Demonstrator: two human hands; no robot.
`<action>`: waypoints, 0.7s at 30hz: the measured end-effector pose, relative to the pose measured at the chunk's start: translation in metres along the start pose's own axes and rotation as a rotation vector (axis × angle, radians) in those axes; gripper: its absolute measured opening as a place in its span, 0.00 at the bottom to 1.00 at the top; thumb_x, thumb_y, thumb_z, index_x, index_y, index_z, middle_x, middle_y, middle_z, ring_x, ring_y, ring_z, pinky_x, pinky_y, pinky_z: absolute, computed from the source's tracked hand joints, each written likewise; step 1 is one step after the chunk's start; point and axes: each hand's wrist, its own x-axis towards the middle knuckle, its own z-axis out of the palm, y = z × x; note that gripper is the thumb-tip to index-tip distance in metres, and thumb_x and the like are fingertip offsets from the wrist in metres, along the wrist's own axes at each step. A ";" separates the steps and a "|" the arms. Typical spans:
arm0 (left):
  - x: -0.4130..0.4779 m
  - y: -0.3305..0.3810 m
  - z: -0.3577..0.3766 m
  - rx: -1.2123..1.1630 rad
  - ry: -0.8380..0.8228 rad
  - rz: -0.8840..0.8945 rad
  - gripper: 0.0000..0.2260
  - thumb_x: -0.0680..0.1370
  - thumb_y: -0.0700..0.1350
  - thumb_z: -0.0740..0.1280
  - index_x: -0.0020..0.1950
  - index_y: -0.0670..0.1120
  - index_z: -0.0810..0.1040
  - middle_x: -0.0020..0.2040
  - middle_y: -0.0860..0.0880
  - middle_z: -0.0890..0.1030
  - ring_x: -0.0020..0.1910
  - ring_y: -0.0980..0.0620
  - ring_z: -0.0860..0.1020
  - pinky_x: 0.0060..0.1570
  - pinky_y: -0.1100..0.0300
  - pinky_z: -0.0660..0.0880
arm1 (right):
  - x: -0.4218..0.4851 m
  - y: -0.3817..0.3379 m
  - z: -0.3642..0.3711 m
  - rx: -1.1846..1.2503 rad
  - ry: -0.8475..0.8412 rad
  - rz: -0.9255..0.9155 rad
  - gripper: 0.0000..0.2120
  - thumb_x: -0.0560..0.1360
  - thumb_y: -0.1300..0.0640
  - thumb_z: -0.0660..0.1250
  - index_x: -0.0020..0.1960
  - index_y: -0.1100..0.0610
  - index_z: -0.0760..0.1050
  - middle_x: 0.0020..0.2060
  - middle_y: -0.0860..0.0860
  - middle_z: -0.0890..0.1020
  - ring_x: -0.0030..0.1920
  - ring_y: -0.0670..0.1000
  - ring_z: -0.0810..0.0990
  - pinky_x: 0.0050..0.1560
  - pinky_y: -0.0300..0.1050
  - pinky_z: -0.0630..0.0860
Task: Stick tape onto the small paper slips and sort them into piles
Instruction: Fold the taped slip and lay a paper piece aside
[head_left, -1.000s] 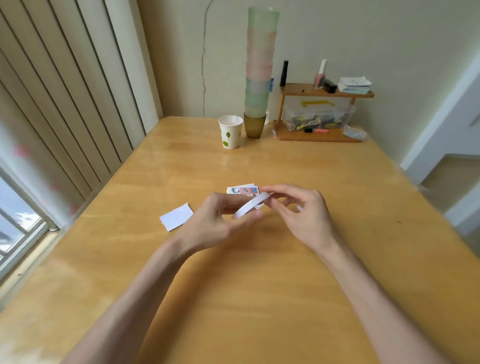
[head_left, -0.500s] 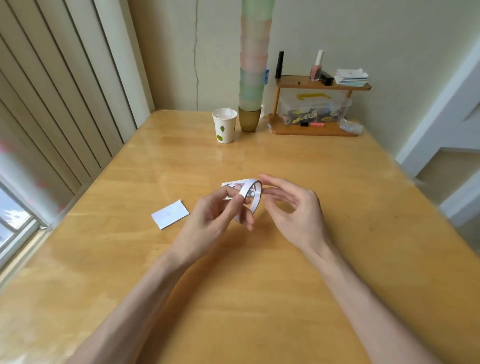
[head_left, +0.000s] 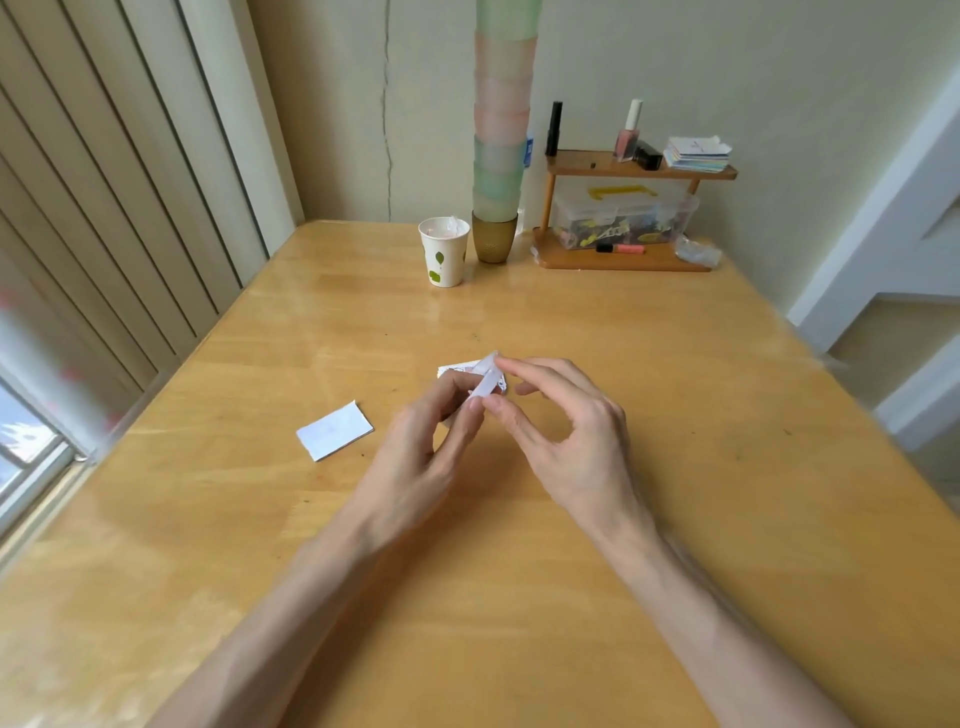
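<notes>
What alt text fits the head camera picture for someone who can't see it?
Left hand and right hand pinch a small white strip above a wooden table, near a pile of printed slips. A blank white slip lies left of them.

One view only: head-worn wide-angle, looking forward and down along the wooden table (head_left: 701, 493) from its near end. Close in: forearms (head_left: 311, 597) enter from 6 o'clock, left hand (head_left: 415, 452) and right hand (head_left: 571, 447) meet on the tape roll (head_left: 487, 376) dead centre. Shelf (head_left: 623, 260) at far end, 1 o'clock; blinds (head_left: 130, 208) at 10 o'clock. Far wall (head_left: 675, 52) fills the top at 12 o'clock.
</notes>
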 end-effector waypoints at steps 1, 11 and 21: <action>0.000 0.000 0.000 0.015 -0.002 0.010 0.07 0.87 0.44 0.60 0.61 0.50 0.77 0.40 0.51 0.76 0.41 0.47 0.75 0.46 0.45 0.74 | 0.000 0.001 0.000 0.000 0.003 -0.003 0.16 0.77 0.52 0.76 0.63 0.53 0.84 0.58 0.44 0.84 0.56 0.44 0.84 0.58 0.47 0.79; -0.003 -0.006 0.000 0.241 0.074 0.088 0.08 0.87 0.46 0.62 0.64 0.54 0.76 0.41 0.60 0.80 0.43 0.54 0.78 0.49 0.54 0.73 | -0.003 0.006 0.003 -0.009 0.069 -0.057 0.10 0.77 0.56 0.77 0.57 0.55 0.87 0.56 0.46 0.86 0.57 0.46 0.84 0.59 0.52 0.80; -0.004 0.000 0.001 0.316 0.097 0.090 0.07 0.86 0.46 0.62 0.62 0.51 0.78 0.38 0.56 0.79 0.40 0.49 0.75 0.48 0.67 0.66 | -0.001 -0.002 -0.003 0.114 0.021 0.062 0.15 0.73 0.67 0.74 0.56 0.53 0.84 0.55 0.49 0.78 0.54 0.49 0.82 0.52 0.43 0.78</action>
